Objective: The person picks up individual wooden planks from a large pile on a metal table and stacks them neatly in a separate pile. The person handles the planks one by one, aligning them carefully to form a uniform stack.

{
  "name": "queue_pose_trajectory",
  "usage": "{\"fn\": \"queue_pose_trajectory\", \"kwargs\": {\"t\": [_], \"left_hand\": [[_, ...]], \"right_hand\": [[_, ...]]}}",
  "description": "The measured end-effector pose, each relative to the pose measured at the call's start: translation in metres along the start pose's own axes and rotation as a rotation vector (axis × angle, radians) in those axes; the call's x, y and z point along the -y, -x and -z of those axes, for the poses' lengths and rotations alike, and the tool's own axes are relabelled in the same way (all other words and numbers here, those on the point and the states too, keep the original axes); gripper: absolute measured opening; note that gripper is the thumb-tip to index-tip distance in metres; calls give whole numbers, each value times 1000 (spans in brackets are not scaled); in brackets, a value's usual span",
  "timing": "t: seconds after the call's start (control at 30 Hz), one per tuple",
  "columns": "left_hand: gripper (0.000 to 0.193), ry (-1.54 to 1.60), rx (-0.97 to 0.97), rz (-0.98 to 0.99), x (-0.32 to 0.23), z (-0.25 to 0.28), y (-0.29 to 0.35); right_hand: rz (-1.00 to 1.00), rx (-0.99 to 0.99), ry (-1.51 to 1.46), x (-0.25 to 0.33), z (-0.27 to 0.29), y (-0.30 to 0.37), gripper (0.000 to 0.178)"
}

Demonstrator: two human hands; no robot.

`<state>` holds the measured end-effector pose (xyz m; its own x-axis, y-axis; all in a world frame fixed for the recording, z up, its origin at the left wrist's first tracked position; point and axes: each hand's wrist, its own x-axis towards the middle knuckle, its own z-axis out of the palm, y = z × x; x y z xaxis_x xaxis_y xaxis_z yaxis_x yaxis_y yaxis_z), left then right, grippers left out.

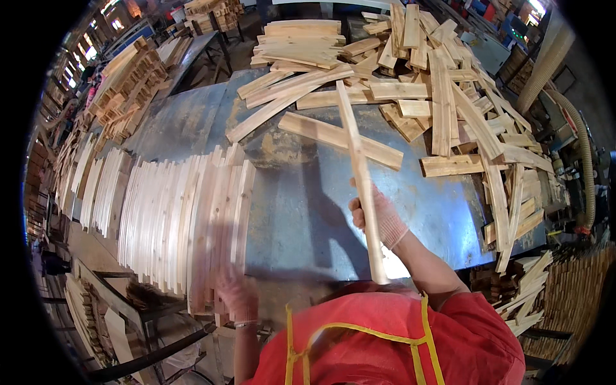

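Observation:
My right hand, in a pale knitted glove, is closed round a narrow wooden board. The board stands on edge and tilted over the metal table, its lower end near my chest. My left hand, also gloved, is at the near ends of a row of slats packed side by side on the left. Motion smears its fingers, so their grip cannot be made out. One loose board lies flat beyond the held one.
A jumbled heap of boards covers the far right of the metal table. A neater stack stands at the back. More piled wood is at far left, and a ribbed hose hangs at right.

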<state>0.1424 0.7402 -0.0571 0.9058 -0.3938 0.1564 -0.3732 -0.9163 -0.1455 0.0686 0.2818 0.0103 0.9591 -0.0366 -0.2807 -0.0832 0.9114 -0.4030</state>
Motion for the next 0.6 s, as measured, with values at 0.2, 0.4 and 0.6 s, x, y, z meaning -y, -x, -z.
{"fn": "queue_pose_trajectory", "kwargs": {"t": [0.2, 0.4, 0.6], "left_hand": [[48, 1469, 620, 43, -133, 45, -46], [41, 1852, 1071, 105, -226, 90, -96], [33, 1734, 1040, 128, -252, 70, -123]], "right_hand": [[403, -391, 379, -4, -19, -14, 62], [424, -433, 508, -4, 15, -22, 69], [492, -602, 1007, 133, 94, 11, 52]]}}
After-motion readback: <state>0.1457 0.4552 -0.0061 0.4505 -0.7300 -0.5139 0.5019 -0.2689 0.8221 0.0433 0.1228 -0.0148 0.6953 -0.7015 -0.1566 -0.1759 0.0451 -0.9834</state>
